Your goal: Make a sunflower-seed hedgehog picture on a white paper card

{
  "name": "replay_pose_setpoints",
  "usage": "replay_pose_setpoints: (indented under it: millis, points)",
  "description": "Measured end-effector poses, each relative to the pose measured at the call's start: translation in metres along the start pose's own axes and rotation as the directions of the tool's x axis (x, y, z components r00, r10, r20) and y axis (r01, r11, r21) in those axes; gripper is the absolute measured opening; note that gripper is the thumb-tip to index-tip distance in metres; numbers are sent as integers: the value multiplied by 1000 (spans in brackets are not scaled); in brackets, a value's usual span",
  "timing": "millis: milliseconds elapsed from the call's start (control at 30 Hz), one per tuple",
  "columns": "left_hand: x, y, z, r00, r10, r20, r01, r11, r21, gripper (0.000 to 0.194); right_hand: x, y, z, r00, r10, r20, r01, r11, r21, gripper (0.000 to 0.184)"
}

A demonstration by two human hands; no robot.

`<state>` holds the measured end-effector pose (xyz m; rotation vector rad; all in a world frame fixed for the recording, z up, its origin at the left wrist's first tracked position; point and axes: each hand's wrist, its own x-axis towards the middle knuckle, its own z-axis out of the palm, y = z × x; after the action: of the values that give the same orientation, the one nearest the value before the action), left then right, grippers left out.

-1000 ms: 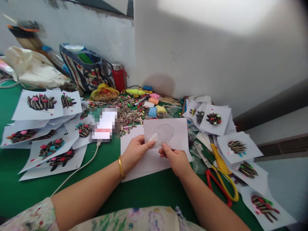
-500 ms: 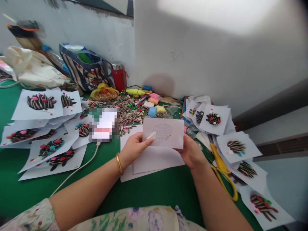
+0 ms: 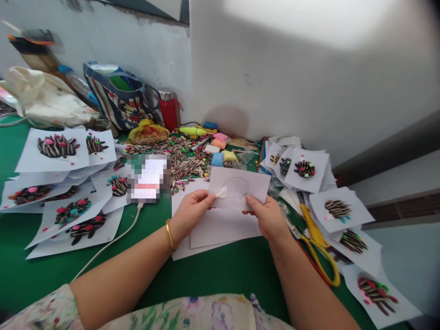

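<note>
Pinching the drawn card (image 3: 256, 183) between thumbs and fingers, the left hand (image 3: 192, 208) and right hand (image 3: 270, 213) hold it above white sheets (image 3: 216, 229); the left also grips a small white piece (image 3: 222, 192). Faint, unreadable marks (image 3: 252, 80) show on the pale wall (image 3: 309, 91) behind the green table (image 3: 220, 275), where seeds (image 3: 185, 160) lie scattered.

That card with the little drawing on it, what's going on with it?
A person holds the card up in both hands, the left hand on one side and the right hand on the other. The left also pinches a bit of white material against it. Plain white paper lies beneath on the green table, with striped seeds heaped behind and cards of decorated seed figures on both sides.
</note>
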<state>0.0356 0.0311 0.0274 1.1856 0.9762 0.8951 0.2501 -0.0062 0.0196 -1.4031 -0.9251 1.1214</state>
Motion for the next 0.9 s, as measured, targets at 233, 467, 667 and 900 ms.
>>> replay_pose_setpoints:
  millis: [233, 467, 667, 900]
  points:
    - [1, -2, -2, 1000, -8, -21, 8, 1000, -3, 32, -3, -2, 2, 999, -33, 15, 34, 998, -48, 32]
    - [2, -5, 0, 998, -33, -47, 26, 991, -135, 34, -2, 1, 1, 998, -52, -37, 49, 996, -79, 32]
    - [2, -4, -2, 998, -20, -64, 16, 998, -64, 31, -3, 1, 0, 994, -102, -31, 96, 982, -163, 30]
    - [-1, -2, 0, 996, -92, 12, 92, 991, -93, 35, -9, -5, 4, 990, -142, 15, 141, 955, -261, 29]
